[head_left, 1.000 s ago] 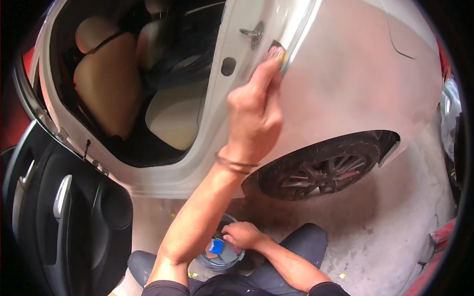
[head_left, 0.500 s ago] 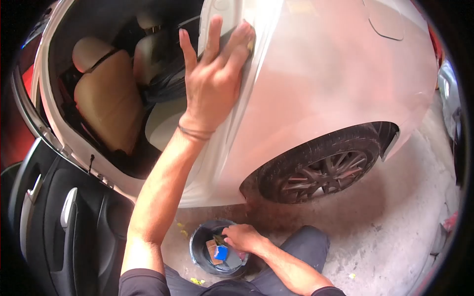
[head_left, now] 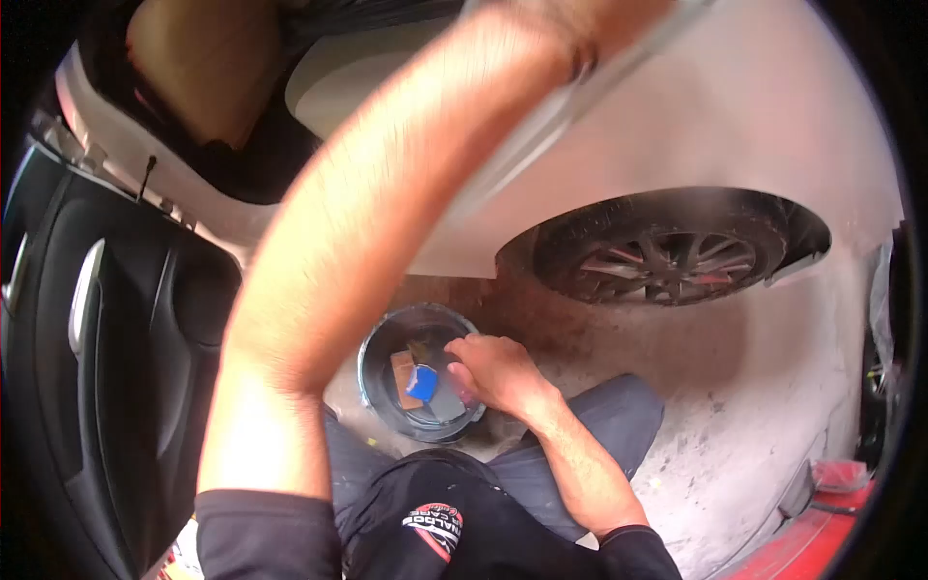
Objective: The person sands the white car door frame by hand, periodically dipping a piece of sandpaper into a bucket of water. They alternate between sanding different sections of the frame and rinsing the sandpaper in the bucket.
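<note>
My left forearm (head_left: 358,222) crosses the view from lower left to upper right. Only part of my left hand (head_left: 623,19) shows at the top edge, beside the car's pale body panel (head_left: 696,135); its fingers are out of frame. My right hand (head_left: 498,372) is over the right rim of a dark round bucket (head_left: 364,382), its fingers curled inward; what they hold, if anything, is hidden. Inside the bucket lie a blue block (head_left: 421,383), a tan flat piece (head_left: 403,377) and a grey flat piece (head_left: 446,404). Something pinkish shows below the right fingers.
A dark car door (head_left: 135,329) stands open at left, with a silver handle (head_left: 85,295). Beyond the door frame is a tan seat (head_left: 198,68). The wheel (head_left: 667,261) sits right of the bucket on concrete floor (head_left: 715,416). A red object (head_left: 812,536) lies at lower right.
The view has tilted downward. My left hand has moved up and right, off the door opening's edge and mostly out of frame. My right hand has drawn slightly right over the bucket.
</note>
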`<state>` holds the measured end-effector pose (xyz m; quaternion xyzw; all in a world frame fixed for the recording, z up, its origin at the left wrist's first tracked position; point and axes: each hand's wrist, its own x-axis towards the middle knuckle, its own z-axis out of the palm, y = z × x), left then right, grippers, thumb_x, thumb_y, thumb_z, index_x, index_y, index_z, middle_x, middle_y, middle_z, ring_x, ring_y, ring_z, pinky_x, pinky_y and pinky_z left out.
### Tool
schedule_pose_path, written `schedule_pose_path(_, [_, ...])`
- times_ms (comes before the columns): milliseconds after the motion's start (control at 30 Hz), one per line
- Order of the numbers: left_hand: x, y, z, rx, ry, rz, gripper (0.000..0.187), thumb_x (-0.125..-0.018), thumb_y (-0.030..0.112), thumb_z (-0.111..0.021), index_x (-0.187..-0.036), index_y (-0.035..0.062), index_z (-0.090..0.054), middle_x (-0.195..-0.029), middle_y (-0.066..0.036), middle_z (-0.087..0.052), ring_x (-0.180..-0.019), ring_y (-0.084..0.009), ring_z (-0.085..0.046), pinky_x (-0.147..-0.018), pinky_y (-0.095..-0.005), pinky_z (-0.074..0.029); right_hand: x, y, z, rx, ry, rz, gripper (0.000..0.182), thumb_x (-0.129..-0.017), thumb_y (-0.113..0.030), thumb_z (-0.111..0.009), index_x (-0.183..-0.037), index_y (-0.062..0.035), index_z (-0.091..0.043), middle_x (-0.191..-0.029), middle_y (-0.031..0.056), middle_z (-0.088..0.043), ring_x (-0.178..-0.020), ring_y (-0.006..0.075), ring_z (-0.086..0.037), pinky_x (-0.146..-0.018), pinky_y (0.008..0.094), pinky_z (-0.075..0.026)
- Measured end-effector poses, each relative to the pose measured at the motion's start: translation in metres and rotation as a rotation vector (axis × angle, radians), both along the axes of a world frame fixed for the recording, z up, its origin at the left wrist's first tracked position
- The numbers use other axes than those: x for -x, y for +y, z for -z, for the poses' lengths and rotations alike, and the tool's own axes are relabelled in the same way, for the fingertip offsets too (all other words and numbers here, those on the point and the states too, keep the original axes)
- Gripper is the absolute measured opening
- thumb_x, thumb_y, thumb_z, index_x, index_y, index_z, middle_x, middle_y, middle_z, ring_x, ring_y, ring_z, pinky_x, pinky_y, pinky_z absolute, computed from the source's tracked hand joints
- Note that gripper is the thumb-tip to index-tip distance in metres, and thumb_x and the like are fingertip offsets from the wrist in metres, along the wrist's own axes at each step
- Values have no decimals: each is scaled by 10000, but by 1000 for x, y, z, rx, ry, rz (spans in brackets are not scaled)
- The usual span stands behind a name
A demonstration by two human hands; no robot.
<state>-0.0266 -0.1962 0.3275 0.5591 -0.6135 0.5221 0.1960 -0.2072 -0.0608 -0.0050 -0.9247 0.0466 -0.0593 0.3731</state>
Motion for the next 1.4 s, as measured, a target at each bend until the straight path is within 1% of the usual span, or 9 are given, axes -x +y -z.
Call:
schedule_pose_path(100, [-31, 56, 115, -119, 320, 144, 581, -950, -18, -604, -1495, 172, -671, -1613, 0, -616, -1605, -289, -430, -1257, -820, -115, 1, 2, -8, 94, 6, -32, 313, -996, -227, -716, -1257, -57, -731, -1089, 192, -758, -1051, 418, -736, -897, 522, -599])
schedule_pose_path(367, [-62, 241, 364, -269, 1112, -340, 633, -937, -20, -526, -1519, 194, -651, -1645, -88, -583, -1551, -323, -509, -1304, -672, -262, -10, 0, 9, 138, 201, -86, 320, -1011, -252, -721, -1263, -57, -750, -1146, 194, -779, -1096, 413, -739, -932, 532, -592])
schedule_pose_path(467, [-18, 214, 316, 43, 1746, -207, 502, -1030, 131, -553, -1523, 118, -641, -1494, -212, -676, -1387, -427, -635, -1170, -548, -490, -7, 6, 7, 95, 138, -58, 327, -1015, -256, -720, -1266, -49, -752, -1169, 209, -775, -1114, 431, -728, -957, 531, -579])
schedule_pose_path(567, [42, 112, 226, 393, 1419, 290, 426, -957, 101, -536, -1328, -52, -678, -1288, -326, -715, -1208, -522, -675, -1033, -538, -545, -7, 0, 46, 182, 375, -71, 393, -1041, -260, -717, -1352, -19, -711, -1288, 207, -769, -1177, 295, -738, -1045, 466, -564])
schedule_pose_path(667, [68, 64, 111, 225, 1125, 658, 535, -890, 90, -586, -1414, -3, -641, -1358, -301, -693, -1327, -495, -637, -1073, -511, -553, 34, -3, 100, -1253, -4, 148, 457, -1096, -285, -710, -1470, -31, -645, -1472, 149, -682, -1360, 288, -624, -1202, 402, -467])
schedule_pose_path(1033, [-36, 225, 377, -28, 1363, -216, 540, -1029, 127, -535, -1565, 78, -578, -1356, -280, -720, -1171, -468, -729, -1015, -569, -577, -18, 15, 33, 104, 271, -142, 284, -1001, -218, -670, -1208, -47, -764, -1155, 239, -772, -1129, 442, -722, -968, 552, -567])
schedule_pose_path(1200, [37, 108, 196, -152, 1272, 232, 338, -786, 6, -664, -1116, -63, -681, -1005, -321, -733, -961, -475, -743, -864, -527, -612, -11, -15, 129, 88, 86, -93, 389, -1011, -212, -749, -1348, -19, -720, -1184, 232, -785, -1066, 338, -764, -950, 446, -581])
schedule_pose_path(1267, [69, 41, 140, 327, 1090, 398, 393, -782, -26, -640, -1174, -62, -637, -1160, -293, -714, -1063, -459, -728, -907, -490, -617, -6, -20, 124, -823, 129, 16, 373, -1047, -204, -744, -1360, -2, -721, -1240, 196, -779, -1111, 280, -739, -1000, 401, -562])
schedule_pose_path(1400, [39, 74, 184, 376, 1059, 631, 477, -862, -22, -580, -1328, 21, -671, -1313, -235, -715, -1182, -448, -705, -1039, -494, -582, -36, 18, 34, -58, 484, 22, 386, -1084, -241, -698, -1391, -7, -702, -1284, 206, -769, -1162, 287, -724, -1068, 418, -546])
